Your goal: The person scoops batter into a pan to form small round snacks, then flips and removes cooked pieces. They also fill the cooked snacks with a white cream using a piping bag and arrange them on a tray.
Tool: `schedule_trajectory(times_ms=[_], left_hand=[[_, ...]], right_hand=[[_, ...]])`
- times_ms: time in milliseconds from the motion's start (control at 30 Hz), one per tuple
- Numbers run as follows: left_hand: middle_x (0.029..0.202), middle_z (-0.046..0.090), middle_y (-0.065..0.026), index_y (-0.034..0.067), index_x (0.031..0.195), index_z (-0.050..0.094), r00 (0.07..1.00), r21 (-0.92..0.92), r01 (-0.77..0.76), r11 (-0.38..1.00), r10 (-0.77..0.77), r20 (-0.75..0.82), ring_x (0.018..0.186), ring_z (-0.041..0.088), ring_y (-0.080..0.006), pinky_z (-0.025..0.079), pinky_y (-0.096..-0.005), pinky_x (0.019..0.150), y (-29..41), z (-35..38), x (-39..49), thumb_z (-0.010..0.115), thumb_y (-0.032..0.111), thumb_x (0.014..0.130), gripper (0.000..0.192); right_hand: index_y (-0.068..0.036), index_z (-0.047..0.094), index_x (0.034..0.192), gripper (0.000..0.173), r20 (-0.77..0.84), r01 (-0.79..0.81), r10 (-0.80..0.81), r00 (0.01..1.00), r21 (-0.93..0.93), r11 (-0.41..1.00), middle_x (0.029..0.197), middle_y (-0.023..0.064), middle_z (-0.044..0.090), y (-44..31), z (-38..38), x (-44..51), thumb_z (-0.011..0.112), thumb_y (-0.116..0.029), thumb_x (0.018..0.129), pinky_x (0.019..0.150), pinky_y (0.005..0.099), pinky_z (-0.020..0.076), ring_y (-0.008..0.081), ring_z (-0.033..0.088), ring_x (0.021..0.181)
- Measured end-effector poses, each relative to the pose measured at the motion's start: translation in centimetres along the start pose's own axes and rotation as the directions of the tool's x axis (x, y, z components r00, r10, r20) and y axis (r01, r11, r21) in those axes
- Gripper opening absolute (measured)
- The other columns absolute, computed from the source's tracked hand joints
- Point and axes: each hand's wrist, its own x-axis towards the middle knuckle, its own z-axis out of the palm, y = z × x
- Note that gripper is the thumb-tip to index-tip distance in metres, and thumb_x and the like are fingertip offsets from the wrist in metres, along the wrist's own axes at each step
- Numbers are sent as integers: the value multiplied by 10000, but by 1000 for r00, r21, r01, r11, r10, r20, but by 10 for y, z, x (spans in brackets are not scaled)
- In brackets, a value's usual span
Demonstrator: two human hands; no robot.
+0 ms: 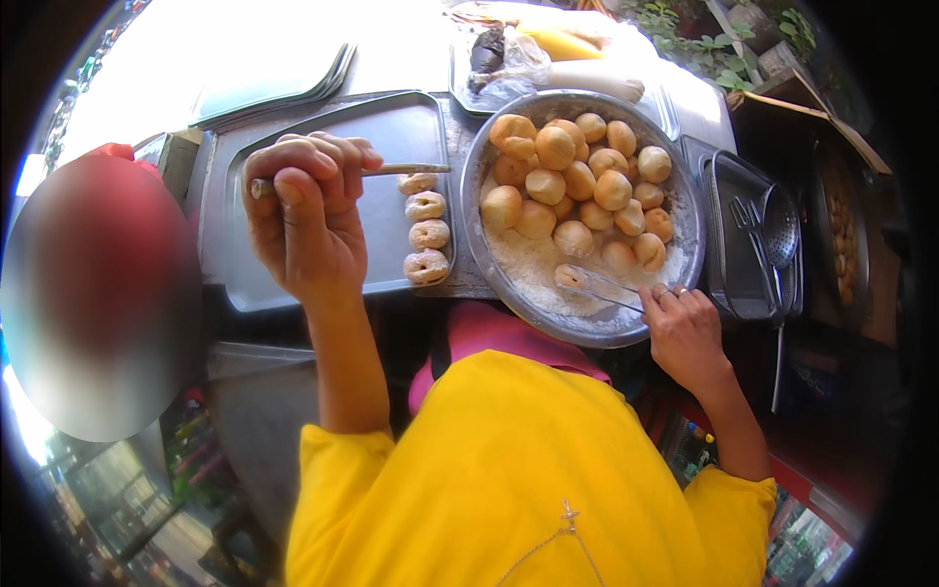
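Note:
My left hand (315,213), raised over the metal tray (330,249), is closed around a thin stick (407,169). Along that tray's right edge lie several sugar-coated ring doughnuts (429,235) in a column. A large round metal basin (473,213) holds white powder (513,260) and several round golden fried dough balls (574,238). My right hand (682,323), at the basin's lower right rim, grips metal tongs (616,301). The tongs' tips are around a piece of fried dough (569,276) in the powder.
Stacked trays (323,84) stand at the back left. Behind the basin, another tray (462,95) holds plastic bags. To the right, a dark tray (733,293) carries a slotted spoon (781,227) and a fork-like utensil (755,227). A blurred person (103,293) is at the left.

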Motion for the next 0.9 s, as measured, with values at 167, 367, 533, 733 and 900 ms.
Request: schedule_trajectory(times_ms=[167, 367, 533, 733, 900], left_hand=[[687, 464, -22, 50, 880, 505, 965, 198, 42, 979, 11, -260, 599, 419, -99, 467, -312, 704, -12, -47, -10, 463, 222, 921, 181], [680, 445, 5, 69, 867, 500, 951, 234, 44, 971, 31, -307, 613, 411, -82, 470, -297, 720, -30, -53, -22, 451, 203, 928, 156], [679, 447, 9, 75, 860, 498, 940, 229, 65, 971, 17, -340, 604, 414, -79, 475, -295, 733, -28, -52, -24, 443, 199, 931, 153], [669, 470, -29, 76, 829, 529, 903, 218, 29, 975, 68, -423, 609, 455, -120, 499, -313, 722, -29, -65, -24, 478, 180, 913, 144], [664, 461, -32, 75, 816, 525, 874, 250, 89, 964, 45, -484, 600, 447, -118, 502, -308, 724, -40, -72, -24, 486, 174, 908, 141]], right_hand=[[1, 600, 967, 288, -279, 79, -27, 960, 177, 981, 879, 139, 611, -2, -56, 27, 644, -55, 688, 652, 365, 450, 285, 587, 718], [-30, 599, 969, 246, -546, 260, -240, 803, -42, 965, 862, 104, 612, -21, -62, 143, 613, -129, 744, 670, 343, 474, 250, 611, 734], [-30, 609, 967, 245, -277, 285, -296, 914, -79, 955, 877, 102, 608, -37, -41, 235, 614, -114, 737, 728, 373, 465, 272, 596, 824], [-37, 605, 985, 253, -181, 320, -334, 925, -102, 942, 897, 111, 603, -37, -28, 254, 599, -99, 741, 739, 378, 464, 278, 596, 845], [-50, 592, 1030, 285, -323, 182, -184, 928, -36, 983, 944, 123, 596, -23, -43, 210, 594, -118, 753, 750, 380, 463, 289, 596, 840]])
